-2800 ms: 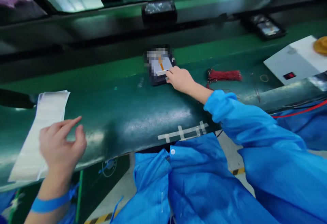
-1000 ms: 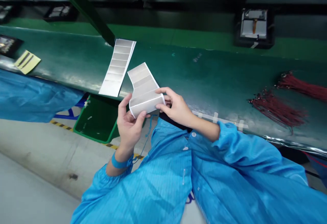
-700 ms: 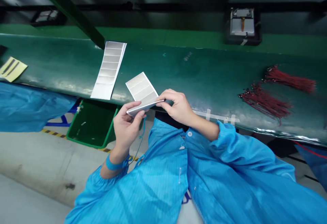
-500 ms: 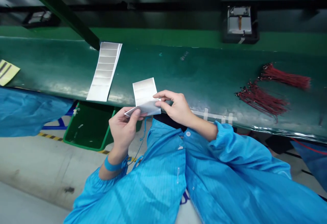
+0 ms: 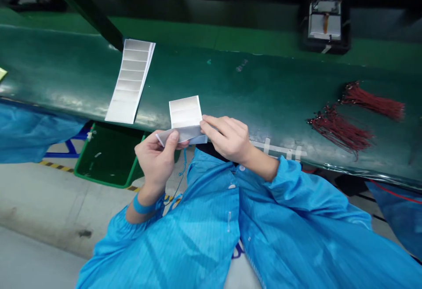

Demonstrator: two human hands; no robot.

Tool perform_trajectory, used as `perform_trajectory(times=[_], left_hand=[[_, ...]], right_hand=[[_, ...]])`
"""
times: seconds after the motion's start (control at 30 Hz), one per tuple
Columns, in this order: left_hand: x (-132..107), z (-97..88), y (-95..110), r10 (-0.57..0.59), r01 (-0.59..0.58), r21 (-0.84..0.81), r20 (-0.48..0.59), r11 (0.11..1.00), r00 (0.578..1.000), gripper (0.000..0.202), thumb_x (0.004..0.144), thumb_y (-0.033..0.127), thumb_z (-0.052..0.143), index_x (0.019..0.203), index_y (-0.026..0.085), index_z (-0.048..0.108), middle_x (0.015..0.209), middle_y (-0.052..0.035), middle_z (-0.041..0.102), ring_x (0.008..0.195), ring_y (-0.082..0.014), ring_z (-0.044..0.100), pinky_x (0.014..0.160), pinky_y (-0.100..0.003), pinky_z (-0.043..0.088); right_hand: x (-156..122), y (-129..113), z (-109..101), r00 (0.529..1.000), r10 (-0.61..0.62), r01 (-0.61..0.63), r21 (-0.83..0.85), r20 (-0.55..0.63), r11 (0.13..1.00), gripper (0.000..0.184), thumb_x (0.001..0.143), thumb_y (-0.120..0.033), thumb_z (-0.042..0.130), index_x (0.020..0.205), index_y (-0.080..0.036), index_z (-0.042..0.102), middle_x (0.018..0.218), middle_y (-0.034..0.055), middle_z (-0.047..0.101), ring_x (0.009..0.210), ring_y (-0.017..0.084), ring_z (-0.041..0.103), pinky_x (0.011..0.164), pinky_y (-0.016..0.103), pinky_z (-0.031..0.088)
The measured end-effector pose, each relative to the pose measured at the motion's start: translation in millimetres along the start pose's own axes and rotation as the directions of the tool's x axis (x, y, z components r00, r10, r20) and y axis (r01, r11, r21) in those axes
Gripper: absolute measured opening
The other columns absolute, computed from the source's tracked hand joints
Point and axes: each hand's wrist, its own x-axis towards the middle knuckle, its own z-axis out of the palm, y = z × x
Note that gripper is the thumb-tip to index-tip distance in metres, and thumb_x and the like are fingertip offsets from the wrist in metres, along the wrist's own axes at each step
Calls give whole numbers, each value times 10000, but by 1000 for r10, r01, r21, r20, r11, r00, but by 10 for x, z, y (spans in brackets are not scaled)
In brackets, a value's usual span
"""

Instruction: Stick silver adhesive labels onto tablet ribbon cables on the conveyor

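Note:
A bent sheet of silvery labels [image 5: 185,112] is held at the bench's front edge, its far part standing up past a fold. My left hand [image 5: 155,155] pinches the near left part, thumb on top and fingers beneath. At the right edge of the fold, my right hand [image 5: 227,137] has its thumb and fingertips pressed together on the sheet. Whether a single label is coming off there, I cannot make out. To the left, a longer stack of similar label sheets [image 5: 129,78] lies flat on the green mat [image 5: 260,91].
Two bundles of dark red wires [image 5: 343,133] lie on the right of the mat. Behind them sits a black tray [image 5: 325,27] with a device in it. A green bin [image 5: 107,155] stands below the bench edge at left. A green post [image 5: 85,12] rises at back left.
My right fingers have closed together at the sheet's right edge, and the near flap has tipped lower. The camera view has shifted slightly.

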Motion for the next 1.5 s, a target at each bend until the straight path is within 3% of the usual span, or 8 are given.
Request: perform_trajectory(times=[0.27,0.43,0.7,0.8,0.97,1.17,1.4,1.5], left_hand=[[51,-51,-6,-29,29,30,8,999,1000,244,935,420,814,911,177,804,683,-9,737,537,-141,689,583,-241,604],[124,-241,23,213,-225,276,74,935,974,127,911,340,834,941,219,856,651,8,691,517,-85,531,497,-221,380],[249,-332,59,384,-420,325,170,848,907,245,902,326,853,1146,322,869,932,-61,711,864,-184,659,715,-309,484],[200,-256,57,298,-315,96,155,944,942,171,953,277,799,1103,296,878,1062,-69,771,942,-197,710,773,-307,529],[102,-106,20,264,-260,103,-23,960,964,180,960,304,784,852,166,823,602,6,577,555,-76,463,524,-224,319],[150,-46,68,242,-237,134,-27,962,970,291,944,288,766,707,129,705,553,24,442,524,-59,361,494,-219,243],[160,-54,70,339,-325,206,-38,923,940,267,937,260,737,708,128,700,533,29,441,519,-59,375,509,-215,248],[155,-49,61,350,-335,230,-30,914,936,267,938,249,736,703,128,698,533,29,451,514,-56,386,510,-214,258]], right_hand=[[134,-54,-8,981,188,-155,395,-44,905,237,1047,-331,556,1138,-228,749,1067,63,794,932,204,706,858,365,577],[190,-125,-51,949,310,-289,565,63,772,194,996,-301,635,1120,-213,755,926,16,758,851,171,681,840,314,554],[156,-90,-68,904,396,-394,671,160,628,212,987,-364,679,1105,-207,761,856,0,730,785,155,664,769,300,549],[141,-110,-71,919,390,-346,601,62,721,152,995,-354,701,1033,-216,753,904,9,756,810,160,688,776,303,562],[89,-76,8,944,13,37,143,-331,989,161,1065,-225,600,996,-229,745,1022,40,797,918,173,715,833,326,562],[-15,41,95,880,-312,232,-250,-357,940,133,1013,-143,659,1082,-239,718,1141,51,798,867,171,685,682,317,514],[53,-81,41,963,95,-51,176,-251,983,232,1103,-302,536,1234,-190,690,1188,114,752,1114,215,711,934,375,606],[40,-66,34,969,79,-41,163,-232,986,228,1106,-284,529,1160,-204,735,1127,91,774,1044,200,715,925,365,599]])
